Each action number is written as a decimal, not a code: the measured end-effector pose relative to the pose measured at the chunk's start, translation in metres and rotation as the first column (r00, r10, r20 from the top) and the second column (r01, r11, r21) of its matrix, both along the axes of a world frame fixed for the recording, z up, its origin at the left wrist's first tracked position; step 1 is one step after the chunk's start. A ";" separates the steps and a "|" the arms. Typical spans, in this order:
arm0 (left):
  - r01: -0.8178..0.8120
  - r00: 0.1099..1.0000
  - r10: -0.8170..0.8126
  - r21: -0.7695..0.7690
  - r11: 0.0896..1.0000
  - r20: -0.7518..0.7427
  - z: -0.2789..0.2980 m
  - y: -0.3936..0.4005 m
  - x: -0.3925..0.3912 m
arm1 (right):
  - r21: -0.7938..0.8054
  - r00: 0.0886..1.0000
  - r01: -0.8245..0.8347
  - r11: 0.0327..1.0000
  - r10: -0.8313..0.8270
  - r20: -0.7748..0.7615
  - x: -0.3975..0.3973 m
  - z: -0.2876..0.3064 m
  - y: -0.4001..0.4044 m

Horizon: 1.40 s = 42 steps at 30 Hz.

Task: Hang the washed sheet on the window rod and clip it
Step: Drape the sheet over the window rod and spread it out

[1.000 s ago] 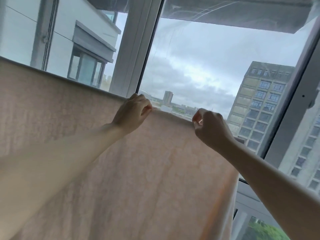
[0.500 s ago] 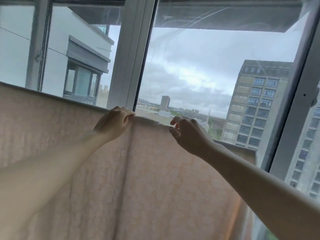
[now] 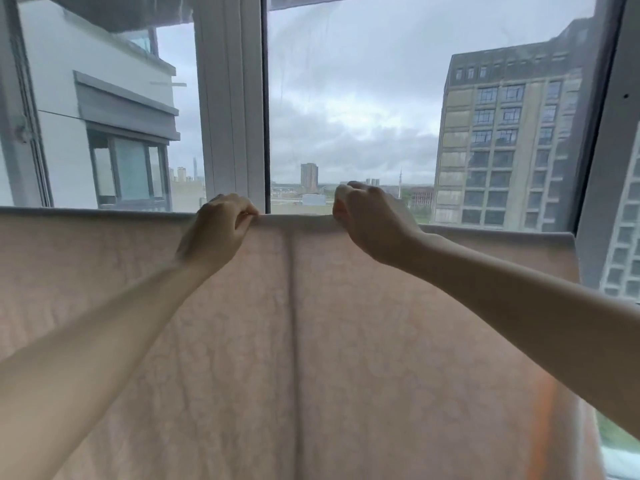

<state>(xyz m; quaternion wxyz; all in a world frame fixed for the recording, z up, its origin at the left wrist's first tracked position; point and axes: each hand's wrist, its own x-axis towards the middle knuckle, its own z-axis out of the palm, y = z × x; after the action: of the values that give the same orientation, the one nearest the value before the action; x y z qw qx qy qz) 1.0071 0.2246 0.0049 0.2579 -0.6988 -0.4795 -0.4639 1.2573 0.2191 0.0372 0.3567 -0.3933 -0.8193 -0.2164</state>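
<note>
Pale pink cloth fills the lower half of the view: the sheet (image 3: 311,341) hangs draped with its top fold running level across the window, and the rod beneath that fold is hidden by the fabric. Both bare hands grip the fold side by side. The left hand (image 3: 218,230) has its fingers curled over the top edge and pinches the cloth, just in front of the white window frame post (image 3: 230,98). The right hand (image 3: 370,220) is curled on the same edge a little way to the right, thumb and fingers pinching the fold. Between the two grips the edge lies flat, and a straight vertical crease (image 3: 292,323) drops down the sheet from that stretch. Right of the right hand's grip the fold runs on to the sheet's side edge, where an orange stripe (image 3: 543,403) shows lower down. Beyond the glass stands a tall grey building (image 3: 502,140).
</note>
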 end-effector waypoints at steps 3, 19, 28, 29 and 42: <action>0.038 0.997 -0.044 0.090 0.995 0.071 0.008 -0.001 0.003 | 0.071 0.987 -0.021 0.997 0.033 -0.160 0.000 -0.001 -0.003; 0.020 0.999 -0.022 0.042 0.999 0.042 -0.010 0.023 -0.064 | 0.129 0.992 -0.041 0.991 0.025 0.124 -0.038 -0.020 0.009; 0.006 1.000 -0.006 0.013 1.000 0.006 -0.007 0.023 -0.107 | 0.271 0.986 0.037 0.962 -0.079 0.148 -0.098 -0.022 0.021; 0.005 1.000 -0.005 0.010 1.000 0.024 -0.006 0.022 -0.113 | 0.278 0.983 0.048 0.959 -0.095 0.159 -0.100 -0.022 0.022; 0.015 0.999 -0.009 -0.115 0.993 0.049 0.005 0.028 -0.125 | 0.127 0.994 0.090 0.988 -0.097 0.054 -0.113 -0.006 0.023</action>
<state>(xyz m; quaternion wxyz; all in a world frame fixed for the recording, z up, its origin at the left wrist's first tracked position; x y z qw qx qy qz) 0.8820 0.2526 0.0101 0.2027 -0.7039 -0.5073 -0.4540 1.1445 0.2421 0.0309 0.3452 -0.4017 -0.7953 -0.2951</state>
